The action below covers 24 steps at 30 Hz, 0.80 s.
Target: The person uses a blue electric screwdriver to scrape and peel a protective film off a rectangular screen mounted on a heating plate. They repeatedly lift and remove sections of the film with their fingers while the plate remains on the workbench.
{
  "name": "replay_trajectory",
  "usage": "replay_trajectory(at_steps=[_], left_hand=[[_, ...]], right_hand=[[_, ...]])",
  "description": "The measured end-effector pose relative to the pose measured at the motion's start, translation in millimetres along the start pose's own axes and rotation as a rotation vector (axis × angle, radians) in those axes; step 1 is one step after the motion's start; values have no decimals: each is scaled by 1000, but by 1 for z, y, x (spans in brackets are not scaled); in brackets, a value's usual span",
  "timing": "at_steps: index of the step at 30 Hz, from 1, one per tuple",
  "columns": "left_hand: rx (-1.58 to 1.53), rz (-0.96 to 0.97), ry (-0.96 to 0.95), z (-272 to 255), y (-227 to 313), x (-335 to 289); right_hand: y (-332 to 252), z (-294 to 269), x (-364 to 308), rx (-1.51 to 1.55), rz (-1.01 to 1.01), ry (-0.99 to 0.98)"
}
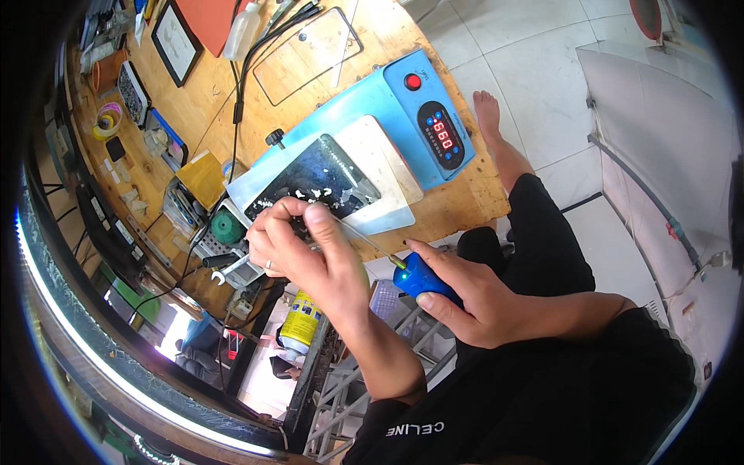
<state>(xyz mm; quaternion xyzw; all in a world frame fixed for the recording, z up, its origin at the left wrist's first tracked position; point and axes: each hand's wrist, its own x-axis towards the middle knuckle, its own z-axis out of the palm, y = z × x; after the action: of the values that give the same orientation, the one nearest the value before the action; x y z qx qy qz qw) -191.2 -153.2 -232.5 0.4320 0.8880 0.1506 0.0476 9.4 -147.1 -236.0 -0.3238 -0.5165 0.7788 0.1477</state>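
Observation:
My right hand (pixel 480 302) grips a small blue handheld power tool (pixel 425 280) with a lit indicator. A thin metal shaft (pixel 364 239) runs from its brass-coloured nose up toward my left thumb. My left hand (pixel 318 252) is closed, thumb and fingertips drawn together over the near edge of a dark glass panel (pixel 341 167). Whatever its fingers hold is hidden. White shreds of residue (pixel 314 194) lie on the panel. Beneath it is a pale plate (pixel 395 167) on a blue benchtop machine (pixel 395 77) with a red button and a lit display.
Left of the machine stand a green round object (pixel 226 227), a wrench (pixel 231 269) and a yellow spray can (pixel 301 322). Farther back on the wooden bench (pixel 209 116) lie a black-framed panel (pixel 177 43), a clear bottle (pixel 242 31), cables and a thin frame (pixel 310 58).

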Motion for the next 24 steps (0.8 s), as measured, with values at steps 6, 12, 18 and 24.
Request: replay_trajectory(at_steps=[6, 12, 18, 24], left_hand=[[-20, 18, 2, 3, 1, 0], [-61, 15, -74, -9, -3, -1], [92, -92, -31, 2, 11, -2], [5, -68, -100, -10, 8, 0]], right_hand=[[-5, -9, -7, -21, 16, 46], [-5, -9, -2, -27, 3, 3], [-13, -18, -3, 13, 113, 3], [-15, -23, -6, -20, 122, -14]])
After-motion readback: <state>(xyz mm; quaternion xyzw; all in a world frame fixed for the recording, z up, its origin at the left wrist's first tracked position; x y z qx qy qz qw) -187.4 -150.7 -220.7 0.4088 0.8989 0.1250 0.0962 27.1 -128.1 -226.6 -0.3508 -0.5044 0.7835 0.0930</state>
